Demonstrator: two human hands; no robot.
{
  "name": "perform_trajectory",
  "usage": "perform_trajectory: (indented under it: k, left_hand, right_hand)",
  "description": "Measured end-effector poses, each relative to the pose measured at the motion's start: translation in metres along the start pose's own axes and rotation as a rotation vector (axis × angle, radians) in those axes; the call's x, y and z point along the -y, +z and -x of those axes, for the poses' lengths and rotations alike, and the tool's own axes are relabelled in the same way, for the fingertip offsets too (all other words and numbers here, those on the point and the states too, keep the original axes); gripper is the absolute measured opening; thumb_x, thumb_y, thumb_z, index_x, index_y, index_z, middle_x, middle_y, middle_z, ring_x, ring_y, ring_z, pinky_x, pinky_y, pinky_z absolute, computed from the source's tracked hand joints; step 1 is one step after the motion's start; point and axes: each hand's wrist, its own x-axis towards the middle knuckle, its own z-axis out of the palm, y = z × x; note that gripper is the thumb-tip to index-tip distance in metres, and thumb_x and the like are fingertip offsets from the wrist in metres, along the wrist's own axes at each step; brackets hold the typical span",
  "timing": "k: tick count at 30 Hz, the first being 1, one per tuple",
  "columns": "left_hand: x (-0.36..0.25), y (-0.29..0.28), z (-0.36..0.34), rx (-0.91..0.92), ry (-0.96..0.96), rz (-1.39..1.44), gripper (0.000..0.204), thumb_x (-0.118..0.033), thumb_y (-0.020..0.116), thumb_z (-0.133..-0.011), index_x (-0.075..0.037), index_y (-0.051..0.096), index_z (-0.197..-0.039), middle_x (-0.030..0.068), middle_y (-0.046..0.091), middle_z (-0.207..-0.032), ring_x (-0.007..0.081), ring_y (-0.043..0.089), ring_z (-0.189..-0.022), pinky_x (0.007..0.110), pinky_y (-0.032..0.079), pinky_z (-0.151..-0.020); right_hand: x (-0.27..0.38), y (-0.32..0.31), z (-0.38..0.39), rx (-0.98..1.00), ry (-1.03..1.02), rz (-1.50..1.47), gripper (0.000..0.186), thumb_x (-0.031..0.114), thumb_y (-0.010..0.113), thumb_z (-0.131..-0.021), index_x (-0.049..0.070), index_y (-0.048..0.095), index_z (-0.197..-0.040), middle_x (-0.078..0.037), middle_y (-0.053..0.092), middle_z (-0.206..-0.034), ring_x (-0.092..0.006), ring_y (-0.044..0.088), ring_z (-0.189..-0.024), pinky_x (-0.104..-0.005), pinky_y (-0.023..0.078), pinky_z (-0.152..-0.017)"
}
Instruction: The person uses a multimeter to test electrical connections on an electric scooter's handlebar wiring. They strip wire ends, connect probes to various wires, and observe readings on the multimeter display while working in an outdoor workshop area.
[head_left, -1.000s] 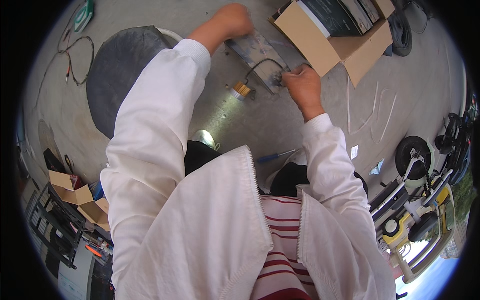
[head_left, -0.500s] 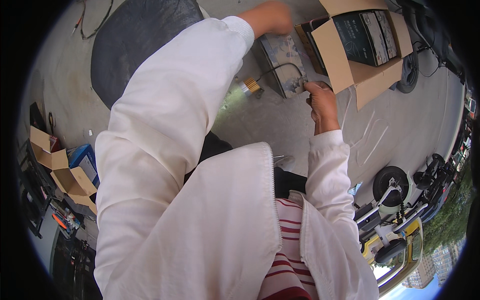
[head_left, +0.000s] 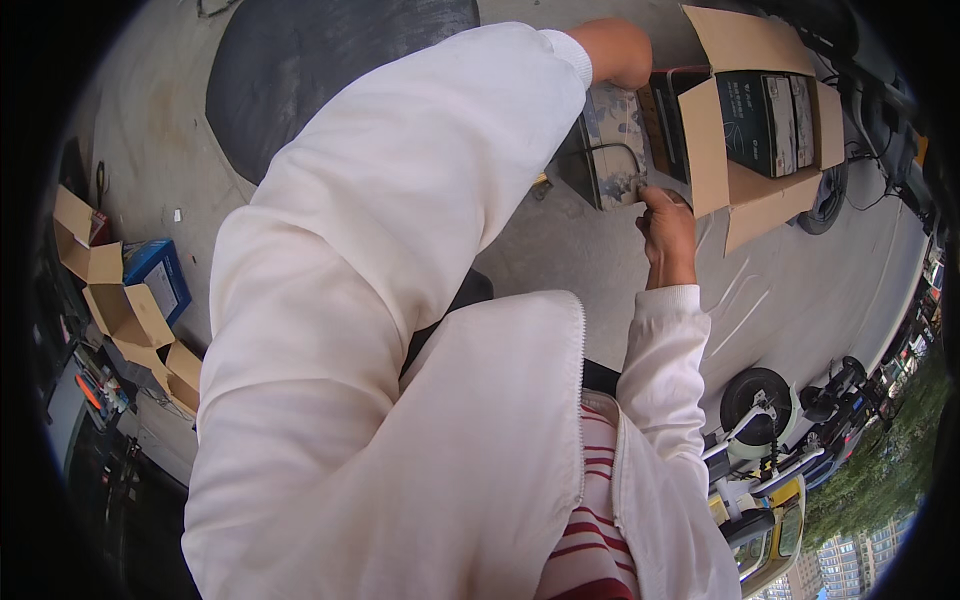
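A rectangular battery-like block (head_left: 612,135) with a mottled grey-tan face and dark side lies on the floor. Across that face curves a black cable (head_left: 622,147), whose near end meets the pinched fingers of my right hand (head_left: 668,235) at the block's near corner. My left hand (head_left: 615,55) is bent over the far end of the block; its fingers are turned away and hidden. Only a small gold piece of a lamp (head_left: 541,183) shows past my left sleeve, which covers the rest.
Right of the block stands an open cardboard carton (head_left: 745,195) holding dark boxes (head_left: 757,120). A black seat-like pad (head_left: 300,75) is at the far left. Pale strips (head_left: 735,300) lie on the floor, with wheeled vehicles (head_left: 757,405) at right. More cartons (head_left: 125,290) and a blue box (head_left: 157,278) are at left.
The view has shifted, so the block, carton and both hands appear farther right. My left sleeve now covers most of the lit lamp. My right hand stays at the block's near corner.
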Motion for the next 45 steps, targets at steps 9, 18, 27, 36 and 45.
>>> perform_trajectory:
  k: [9,18,27,36,45]
  left_hand:
    - [-0.001,0.0,0.0,0.024,-0.035,0.021,0.026,-0.008,0.058,-0.07,-0.004,0.071,-0.091,0.0176,0.067,-0.093,0.0358,0.064,-0.085,0.044,0.051,-0.071]
    - [0.001,0.004,-0.003,-0.007,-0.018,0.012,0.024,-0.006,0.057,-0.069,-0.001,0.071,-0.089,0.0185,0.067,-0.091,0.036,0.064,-0.084,0.044,0.051,-0.071]
    - [-0.004,-0.019,0.022,0.026,-0.075,0.073,0.026,-0.023,0.07,-0.07,-0.001,0.07,-0.085,0.0164,0.068,-0.081,0.0318,0.065,-0.076,0.042,0.051,-0.067]
    - [0.035,-0.019,0.051,0.049,-0.078,0.13,0.026,-0.024,0.061,-0.08,-0.002,0.067,-0.093,0.0167,0.067,-0.086,0.028,0.064,-0.081,0.037,0.048,-0.074]
    - [-0.011,-0.01,0.139,0.559,0.596,0.532,0.028,-0.022,0.061,-0.089,-0.005,0.064,-0.111,0.0102,0.066,-0.098,0.0234,0.059,-0.096,0.033,0.044,-0.089]
  right_hand:
    - [0.009,0.005,0.01,-0.02,0.02,0.064,0.026,0.019,0.065,-0.073,-0.001,0.063,-0.091,-0.004,0.056,-0.073,-0.0135,0.052,-0.059,-0.0248,0.041,-0.049]
    - [0.006,0.004,0.006,-0.014,0.042,0.056,0.026,0.021,0.066,-0.074,0.0,0.064,-0.091,-0.002,0.053,-0.067,-0.0121,0.048,-0.048,-0.0238,0.036,-0.039]
    - [0.0,0.016,0.021,-0.114,-0.199,0.042,0.015,0.007,0.066,-0.073,-0.002,0.062,-0.083,-0.004,0.06,-0.073,-0.0107,0.052,-0.064,-0.0244,0.043,-0.06]
    - [0.034,0.025,0.094,0.138,-0.343,-0.076,0.006,0.003,0.061,-0.081,0.002,0.055,-0.081,0.004,0.051,-0.069,-0.0019,0.046,-0.064,-0.0179,0.038,-0.057]
    - [0.033,-0.012,0.121,0.331,-0.357,-0.202,0.006,0.0,0.059,-0.081,0.002,0.053,-0.082,0.002,0.05,-0.073,-0.0041,0.046,-0.068,-0.0205,0.041,-0.061]
